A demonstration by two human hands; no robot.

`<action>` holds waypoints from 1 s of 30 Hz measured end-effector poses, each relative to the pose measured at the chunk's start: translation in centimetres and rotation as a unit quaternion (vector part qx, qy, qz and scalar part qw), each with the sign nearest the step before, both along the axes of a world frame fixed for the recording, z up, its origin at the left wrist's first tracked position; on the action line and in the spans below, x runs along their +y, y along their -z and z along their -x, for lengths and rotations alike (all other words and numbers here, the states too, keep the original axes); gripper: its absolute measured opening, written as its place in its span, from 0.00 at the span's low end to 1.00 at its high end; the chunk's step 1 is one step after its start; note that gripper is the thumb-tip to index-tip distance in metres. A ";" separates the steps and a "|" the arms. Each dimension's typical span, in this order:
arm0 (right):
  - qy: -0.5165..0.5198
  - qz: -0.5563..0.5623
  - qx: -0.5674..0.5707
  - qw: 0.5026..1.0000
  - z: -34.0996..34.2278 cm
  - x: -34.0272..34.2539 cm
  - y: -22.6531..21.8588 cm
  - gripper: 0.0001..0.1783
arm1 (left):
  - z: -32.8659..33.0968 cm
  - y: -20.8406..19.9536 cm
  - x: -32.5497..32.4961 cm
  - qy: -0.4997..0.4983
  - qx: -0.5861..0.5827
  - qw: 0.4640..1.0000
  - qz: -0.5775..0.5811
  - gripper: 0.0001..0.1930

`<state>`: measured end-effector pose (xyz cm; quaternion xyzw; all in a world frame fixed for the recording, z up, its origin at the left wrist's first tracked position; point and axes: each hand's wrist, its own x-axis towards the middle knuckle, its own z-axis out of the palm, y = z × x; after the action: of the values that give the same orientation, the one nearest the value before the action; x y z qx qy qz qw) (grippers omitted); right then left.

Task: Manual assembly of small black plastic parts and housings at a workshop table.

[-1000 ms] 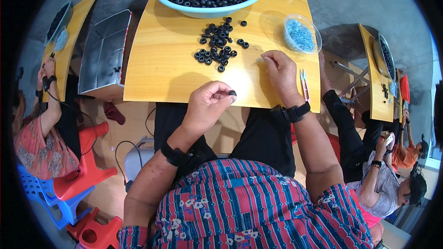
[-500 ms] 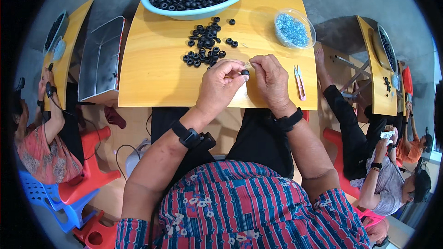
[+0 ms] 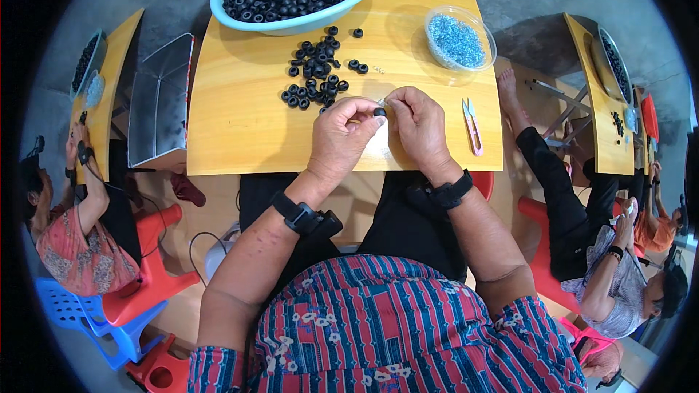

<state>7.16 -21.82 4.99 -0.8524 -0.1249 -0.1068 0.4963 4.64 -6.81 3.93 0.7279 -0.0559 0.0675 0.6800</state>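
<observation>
Between thumb and fingertips my left hand (image 3: 341, 135) grips a small black ring-shaped piece (image 3: 379, 112) with a hole through it, just above the table's near edge. My right hand (image 3: 421, 131) is pinched closed right beside it. At its fingertips is a tiny pale, clear bit, too small to name. A loose pile of the same black pieces (image 3: 318, 69) lies just beyond my left hand. To the right of my right hand rest thread snips (image 3: 473, 131) with pink handles, blades pointing away.
A light blue basin (image 3: 298, 27) heaped with black pieces stands at the far left of the yellow table (image 3: 247, 124). A clear round tub (image 3: 489, 44) of tiny blue pieces sits far right. Other people (image 3: 84, 247) work at side tables; red stools (image 3: 149, 247) stand nearby.
The view has shifted slightly. My hands keep their pinched hold close together, with the black piece turned a little. The person at the right has brought their hands together.
</observation>
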 end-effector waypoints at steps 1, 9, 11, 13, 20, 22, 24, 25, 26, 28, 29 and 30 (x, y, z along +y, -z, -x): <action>0.003 -0.007 0.011 1.000 0.0 0.1 0.0 0.03 | 0.0 0.1 0.1 -0.004 0.011 1.000 0.006 0.07; 0.008 -0.046 0.043 0.998 0.1 0.2 -0.2 0.04 | 0.3 -0.1 0.8 -0.004 0.015 1.000 -0.005 0.07; -0.001 -0.088 0.080 0.993 0.4 0.2 -0.6 0.04 | 0.5 -0.3 0.9 -0.006 0.032 0.999 -0.015 0.07; -0.013 -0.093 0.081 0.992 1.1 0.1 -1.7 0.04 | 0.9 -0.5 1.2 0.038 0.066 0.996 0.051 0.06; -0.078 -0.025 0.023 0.996 3.3 0.6 -3.8 0.02 | 3.9 -1.7 2.4 0.089 0.111 0.981 0.136 0.08; -0.093 -0.002 -0.016 0.996 3.9 0.7 -4.1 0.03 | 4.7 -2.3 2.6 0.094 0.152 0.968 0.174 0.09; -0.109 0.020 -0.057 0.992 4.4 1.0 -4.6 0.04 | 5.4 -2.4 2.9 0.093 0.151 0.967 0.181 0.09; -0.121 0.049 -0.093 0.987 4.6 1.2 -5.0 0.04 | 5.8 -2.5 3.1 0.094 0.153 0.966 0.187 0.10; -0.133 0.077 -0.129 0.980 4.8 1.4 -5.2 0.05 | 6.0 -2.6 3.3 0.091 0.149 0.967 0.187 0.10; -0.139 0.091 -0.130 0.977 5.3 1.7 -5.4 0.06 | 6.6 -2.8 3.5 0.094 0.150 0.965 0.193 0.10; -0.144 0.104 -0.129 0.976 5.4 1.8 -5.4 0.06 | 6.7 -2.9 3.5 0.093 0.148 0.965 0.194 0.10; -0.146 0.105 -0.134 0.975 5.4 1.7 -5.5 0.06 | 6.7 -3.1 3.4 0.093 0.149 0.963 0.205 0.09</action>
<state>1.79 -20.08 10.51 -0.8505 -0.3235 -0.1326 0.3929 -2.05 -3.37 7.00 0.5663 -0.0066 -0.0956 0.8186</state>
